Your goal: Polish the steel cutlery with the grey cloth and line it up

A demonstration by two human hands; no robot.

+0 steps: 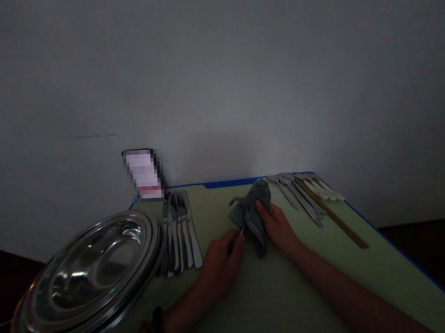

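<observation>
Left hand (223, 255) pinches a slim metal utensil (242, 231), mostly hidden, at the cloth's 8 o'clock, likely steadying it; right hand (281, 229) at 4 o'clock clutches the bunched grey cloth (252, 215), seemingly to press it on. Cutlery row (180, 233) at 9, utensil group (302, 198) at 2, handles nearest the person, presumably for easy reach.

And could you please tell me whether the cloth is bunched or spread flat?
Bunched: the cloth is gathered in uneven folds in the right hand.
</observation>
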